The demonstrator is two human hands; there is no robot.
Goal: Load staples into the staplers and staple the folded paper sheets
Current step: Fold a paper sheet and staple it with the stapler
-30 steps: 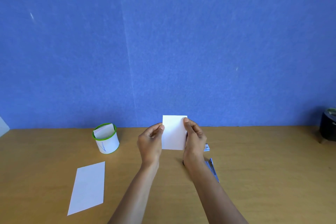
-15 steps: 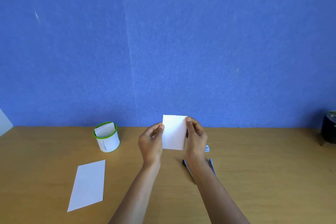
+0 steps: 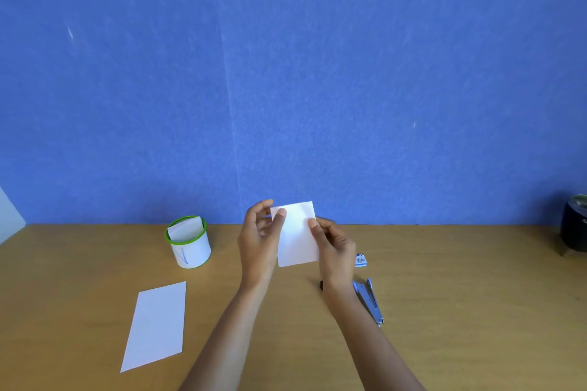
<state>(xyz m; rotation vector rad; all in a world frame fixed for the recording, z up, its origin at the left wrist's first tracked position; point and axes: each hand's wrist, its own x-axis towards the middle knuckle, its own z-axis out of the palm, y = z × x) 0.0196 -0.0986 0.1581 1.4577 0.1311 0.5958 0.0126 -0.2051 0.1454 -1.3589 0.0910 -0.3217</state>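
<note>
A small folded white paper (image 3: pixel 297 236) is held upright above the wooden table (image 3: pixel 444 311), slightly tilted. My left hand (image 3: pixel 259 241) pinches its upper left corner with the thumb, the other fingers spread behind. My right hand (image 3: pixel 333 247) grips its right edge. A blue-grey stapler (image 3: pixel 370 301) lies on the table just right of my right wrist. A small blue staple box (image 3: pixel 361 260) sits behind the stapler. Another folded white sheet (image 3: pixel 157 325) lies flat at the front left.
A white cup with a green rim (image 3: pixel 189 243) stands left of my hands with folded paper inside. A black round object (image 3: pixel 575 232) sits at the far right edge. A blue wall (image 3: pixel 286 73) rises behind the table.
The held paper has tilted a little and my left hand has shifted to its upper left corner, fingers spreading. My right hand slid lower on the right edge.
</note>
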